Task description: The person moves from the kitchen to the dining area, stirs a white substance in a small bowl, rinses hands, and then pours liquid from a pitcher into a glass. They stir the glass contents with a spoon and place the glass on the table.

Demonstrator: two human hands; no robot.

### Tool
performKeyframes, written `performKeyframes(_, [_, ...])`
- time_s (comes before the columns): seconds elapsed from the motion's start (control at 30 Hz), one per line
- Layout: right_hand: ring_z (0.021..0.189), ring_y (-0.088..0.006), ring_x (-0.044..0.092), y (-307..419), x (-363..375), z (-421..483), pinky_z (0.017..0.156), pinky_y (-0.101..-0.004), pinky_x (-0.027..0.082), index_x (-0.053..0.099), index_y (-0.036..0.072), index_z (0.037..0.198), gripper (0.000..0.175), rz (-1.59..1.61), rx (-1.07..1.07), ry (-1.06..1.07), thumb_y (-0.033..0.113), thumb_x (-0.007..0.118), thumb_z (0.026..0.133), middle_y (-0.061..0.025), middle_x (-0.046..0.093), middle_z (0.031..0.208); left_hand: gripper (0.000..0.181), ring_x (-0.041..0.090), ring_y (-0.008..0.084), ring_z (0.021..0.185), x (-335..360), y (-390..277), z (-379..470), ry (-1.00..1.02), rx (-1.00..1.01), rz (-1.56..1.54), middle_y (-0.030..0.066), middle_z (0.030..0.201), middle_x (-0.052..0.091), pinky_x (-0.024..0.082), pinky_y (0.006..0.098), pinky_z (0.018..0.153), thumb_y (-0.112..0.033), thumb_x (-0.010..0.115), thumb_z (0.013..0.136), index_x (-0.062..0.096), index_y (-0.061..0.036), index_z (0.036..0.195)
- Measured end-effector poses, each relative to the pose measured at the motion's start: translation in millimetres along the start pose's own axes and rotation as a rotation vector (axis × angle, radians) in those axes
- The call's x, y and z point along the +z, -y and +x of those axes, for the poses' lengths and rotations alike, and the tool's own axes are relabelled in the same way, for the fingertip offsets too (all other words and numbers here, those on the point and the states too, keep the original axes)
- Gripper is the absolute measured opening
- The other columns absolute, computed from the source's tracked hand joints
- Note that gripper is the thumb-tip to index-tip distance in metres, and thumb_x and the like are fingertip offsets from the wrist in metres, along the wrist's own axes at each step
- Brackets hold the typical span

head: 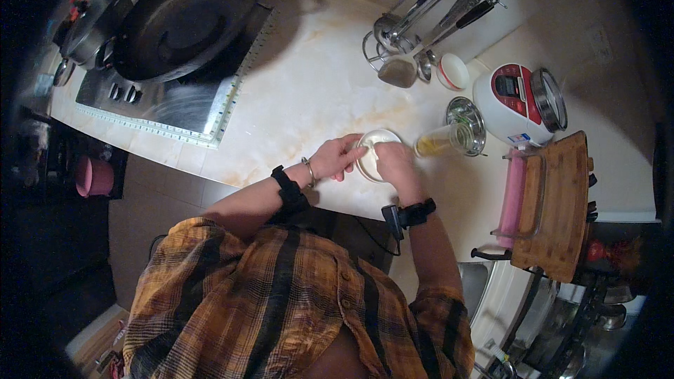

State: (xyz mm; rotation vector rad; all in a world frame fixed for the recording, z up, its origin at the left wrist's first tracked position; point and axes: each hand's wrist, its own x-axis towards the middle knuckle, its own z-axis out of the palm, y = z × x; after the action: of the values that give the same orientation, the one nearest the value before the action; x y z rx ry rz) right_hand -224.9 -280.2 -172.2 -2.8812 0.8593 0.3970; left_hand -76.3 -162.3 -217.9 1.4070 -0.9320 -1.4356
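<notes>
A small white bowl (pixel 394 137) stands near the counter's front edge, with a pale, whitish content (pixel 368 163) inside. My left hand (pixel 337 159) is at its left side, the thumb on the rim and the fingers against the wall. My right hand (pixel 396 163) reaches over the right rim, its fingers bent down into the bowl. Those fingertips are hidden, so whether they hold anything is unclear. Just right of the bowl is a clear glass (pixel 434 142) with yellow liquid in it. Behind that glass lies a steel bowl (pixel 478 116) with something green inside.
At the back left a large black pan (pixel 184 16) sits on a cooktop (pixel 168 108). A utensil rack (pixel 371 55) with a spatula (pixel 398 71) stands behind. To the right are a red-rimmed bowl (pixel 454 72), rice cooker (pixel 484 95), pink roll (pixel 512 200) and wooden cutting board (pixel 558 210).
</notes>
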Motion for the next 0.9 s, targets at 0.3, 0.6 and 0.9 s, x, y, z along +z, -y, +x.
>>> performKeyframes(0.3, [0.089, -0.0383, 0.066, 3, -25, -15, 0.078, -0.0486, 0.051, 0.066, 0.007, 0.101, 0.022, 0.177, 0.079, -0.052, 0.010, 0.062, 0.080, -0.0204, 0.068, 0.093, 0.059, 0.057, 0.0086, 0.046, 0, 0, -1, 0.014, 0.014, 0.013, 0.0007, 0.066, 0.057, 0.046, 0.0237, 0.042, -0.043, 0.054, 0.099, 0.040, -0.0086, 0.146])
performKeyframes(0.6, [0.088, -0.0376, 0.068, 11, 0, 8, 0.078, -0.0477, 0.053, 0.069, 0.008, 0.105, 0.025, 0.004, 0.039, 0.085, 0.011, 0.060, 0.083, -0.0198, 0.070, 0.094, 0.056, 0.056, 0.0081, 0.046, 1, -2, -1, 0.005, -0.012, -0.001, 0.0006, 0.066, 0.056, 0.045, 0.0230, 0.041, -0.042, 0.054, 0.099, 0.043, -0.0099, 0.144])
performKeyframes(0.9, [0.094, -0.0388, 0.066, -8, -37, -24, 0.081, -0.0470, 0.051, 0.065, 0.002, 0.108, 0.031, 0.323, 0.003, -0.095, 0.014, 0.069, 0.079, -0.0215, 0.068, 0.096, 0.058, 0.055, 0.0080, 0.044, 1, -3, -1, 0.002, -0.008, -0.005, 0.0006, 0.066, 0.057, 0.044, 0.0230, 0.041, -0.044, 0.055, 0.099, 0.043, -0.0091, 0.144])
